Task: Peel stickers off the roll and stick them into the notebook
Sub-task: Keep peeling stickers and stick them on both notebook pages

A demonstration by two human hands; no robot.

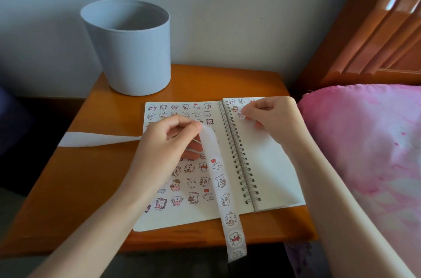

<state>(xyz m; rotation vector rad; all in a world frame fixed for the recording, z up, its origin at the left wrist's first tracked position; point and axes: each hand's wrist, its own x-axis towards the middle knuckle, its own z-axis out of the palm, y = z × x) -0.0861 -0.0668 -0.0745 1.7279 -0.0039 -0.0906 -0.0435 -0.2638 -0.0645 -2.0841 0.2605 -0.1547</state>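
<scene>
One sticker is going down at the top of the notebook's right page, the right hand pinching it with curled fingers; smoothing outward from its middle should help. Over the notebook's left page, the left hand is pinching the sticker strip. Fingertips are hiding the contact, and the strip's lower end is dropping out of sight.

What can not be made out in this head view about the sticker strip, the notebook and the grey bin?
All in the head view:
1. The roll: the sticker strip drops past the table edge; no roll shows.
2. Some left-page stickers in the notebook: the left hand covers them.
3. Whether the right hand pinches or presses its sticker: fingertips hide it.
4. The grey bin bottom: its wall hides it.
</scene>
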